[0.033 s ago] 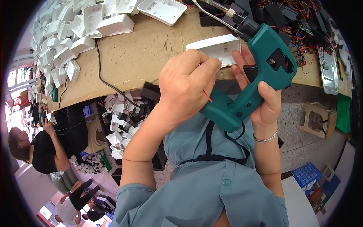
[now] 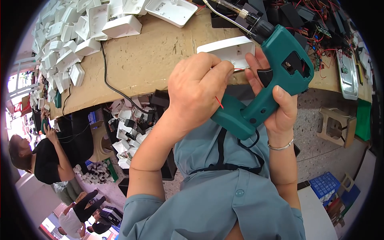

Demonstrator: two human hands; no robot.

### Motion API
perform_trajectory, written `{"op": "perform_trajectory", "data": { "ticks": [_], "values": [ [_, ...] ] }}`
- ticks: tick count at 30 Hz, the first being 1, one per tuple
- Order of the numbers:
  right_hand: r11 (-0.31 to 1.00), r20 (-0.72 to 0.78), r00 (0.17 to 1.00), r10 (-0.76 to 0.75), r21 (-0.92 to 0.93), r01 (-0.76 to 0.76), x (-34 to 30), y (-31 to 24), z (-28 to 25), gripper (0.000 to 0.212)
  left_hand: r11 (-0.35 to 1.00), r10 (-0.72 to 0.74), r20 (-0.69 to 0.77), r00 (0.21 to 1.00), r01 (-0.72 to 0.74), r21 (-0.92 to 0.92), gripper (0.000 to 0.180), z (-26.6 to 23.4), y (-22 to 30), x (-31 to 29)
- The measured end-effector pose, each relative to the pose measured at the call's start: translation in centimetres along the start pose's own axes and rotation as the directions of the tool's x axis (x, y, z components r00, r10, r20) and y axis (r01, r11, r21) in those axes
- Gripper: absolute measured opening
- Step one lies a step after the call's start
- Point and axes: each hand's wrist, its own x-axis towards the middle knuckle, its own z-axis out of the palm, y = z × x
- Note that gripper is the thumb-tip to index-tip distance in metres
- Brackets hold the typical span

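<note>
My left hand (image 2: 198,88) is closed in a pinch on a thin red wire (image 2: 219,103). One end of the wire pokes out below the fingers, and another stretch shows toward the right fingers. My right hand (image 2: 280,112) is wrapped round the handle of a green soldering gun (image 2: 276,76) with a black trigger. Its fingers come out beyond the trigger, and its palm is partly hidden. The gun's metal nozzle and feed tube (image 2: 228,18) point to the far left. Behind both hands, a white plastic box (image 2: 228,50) lies open at the bench edge.
White plastic housings (image 2: 64,48) are heaped at the bench's far left. Black cases and red-wired circuit boards (image 2: 320,32) crowd the far right. A black cable (image 2: 106,76) crosses the bench edge. Below stand a bin of parts (image 2: 128,132) and a stool (image 2: 338,126). A co-worker (image 2: 52,156) is at left.
A dark piece beside my left wrist has dropped slightly. Both hands and the soldering gun hold nearly the same places.
</note>
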Motion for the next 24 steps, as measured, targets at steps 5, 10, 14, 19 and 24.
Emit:
{"op": "perform_trajectory", "data": {
  "ticks": [5,10,14,19,24],
  "values": [
    [1.000,0.002,1.000,0.004,0.009,-0.004,0.1,0.2,-0.5,0.071,0.996,0.069,0.001,0.998,-0.069,0.060,0.018,0.1,0.0,-0.1],
    [1.000,0.022,1.000,-0.001,0.005,0.001,0.0,-0.1,-0.2,0.071,0.998,-0.005,0.032,0.999,0.008,-0.069,0.017,-0.2,0.6,-0.6],
    [1.000,0.018,1.000,0.010,-0.004,-0.010,0.0,-0.6,-0.2,0.070,0.999,-0.016,-0.001,1.000,0.016,-0.028,0.016,0.3,0.5,-0.4],
    [0.933,0.026,0.998,-0.055,-0.354,0.061,-3.2,-3.9,-1.7,0.073,0.959,0.004,0.046,0.999,-0.017,0.282,0.014,0.2,1.0,0.3],
    [0.782,-0.040,0.982,-0.185,-0.611,0.123,-8.1,-6.1,-2.2,0.073,0.941,0.056,-0.068,0.996,-0.030,0.338,0.014,1.7,0.5,0.9]
  ]
}}
